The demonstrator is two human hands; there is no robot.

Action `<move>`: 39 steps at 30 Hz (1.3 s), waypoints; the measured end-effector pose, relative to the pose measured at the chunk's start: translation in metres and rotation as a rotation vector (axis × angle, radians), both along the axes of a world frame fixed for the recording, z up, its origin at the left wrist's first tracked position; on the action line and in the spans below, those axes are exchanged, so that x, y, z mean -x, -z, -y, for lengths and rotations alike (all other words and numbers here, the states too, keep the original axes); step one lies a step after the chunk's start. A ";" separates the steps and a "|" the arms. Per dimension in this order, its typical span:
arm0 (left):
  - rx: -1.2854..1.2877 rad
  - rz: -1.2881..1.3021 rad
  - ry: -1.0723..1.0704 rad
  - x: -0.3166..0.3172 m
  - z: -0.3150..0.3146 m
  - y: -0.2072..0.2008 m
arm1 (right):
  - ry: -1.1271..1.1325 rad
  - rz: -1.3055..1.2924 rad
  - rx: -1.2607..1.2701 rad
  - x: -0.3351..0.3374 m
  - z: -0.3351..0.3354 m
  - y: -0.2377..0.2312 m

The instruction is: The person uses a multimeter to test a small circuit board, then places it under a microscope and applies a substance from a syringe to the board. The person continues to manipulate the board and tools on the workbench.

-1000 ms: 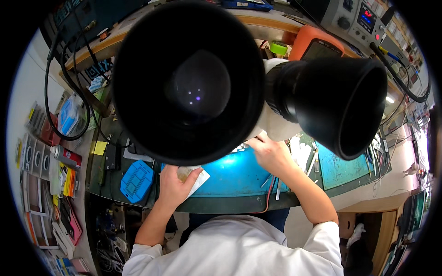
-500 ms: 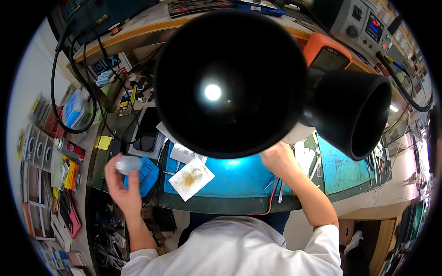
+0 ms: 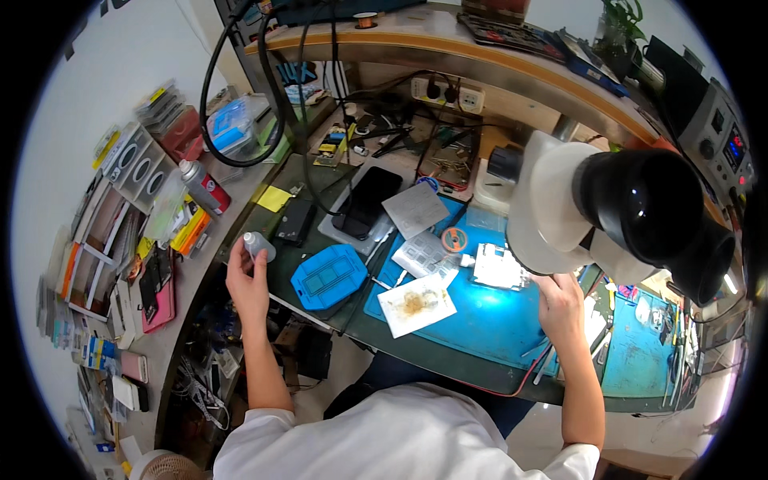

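At the bench's left end, my left hand [image 3: 248,280] has its thumb and fingers closed around a small translucent plastic bottle [image 3: 261,248]. My right hand [image 3: 560,304] is at the right edge of the lit area, partly under the microscope [image 3: 544,216]. Its fingers are bent and pressed together; whatever they grip is hidden. Beside those fingertips a brightly lit board in a holder [image 3: 498,267] lies on the blue mat [image 3: 480,320]. A stained white pad [image 3: 417,304] lies left of it. Between the bottle and that pad is a blue octagonal tray [image 3: 329,277].
The black microscope eyepieces [image 3: 648,200] overhang the right side. A phone [image 3: 374,192] rests in a clear tray. Metal stencil sheets [image 3: 415,210] and a small spool [image 3: 454,239] lie behind the pad. Dark cables [image 3: 276,88] hang at the left. A spray can [image 3: 205,188] stands on the side shelf.
The view has swung to the left and away from the eyepieces, uncovering the lit board. The bottle, held up above the bench before, is now at the bench's left end, still in my left hand.
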State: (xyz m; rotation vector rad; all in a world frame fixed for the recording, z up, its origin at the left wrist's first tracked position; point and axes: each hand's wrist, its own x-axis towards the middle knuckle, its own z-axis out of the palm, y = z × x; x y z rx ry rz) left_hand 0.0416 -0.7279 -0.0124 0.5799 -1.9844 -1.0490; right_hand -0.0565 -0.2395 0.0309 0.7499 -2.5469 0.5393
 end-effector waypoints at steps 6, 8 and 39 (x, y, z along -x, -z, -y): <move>0.119 -0.003 -0.081 -0.004 0.016 0.002 | -0.039 -0.016 0.007 0.001 0.008 -0.007; 0.144 -0.067 -0.123 0.001 0.028 0.003 | -0.008 -0.040 -0.022 0.000 0.005 -0.006; 0.514 0.362 1.079 0.078 -0.198 -0.068 | 0.144 0.096 -0.107 -0.058 -0.002 -0.021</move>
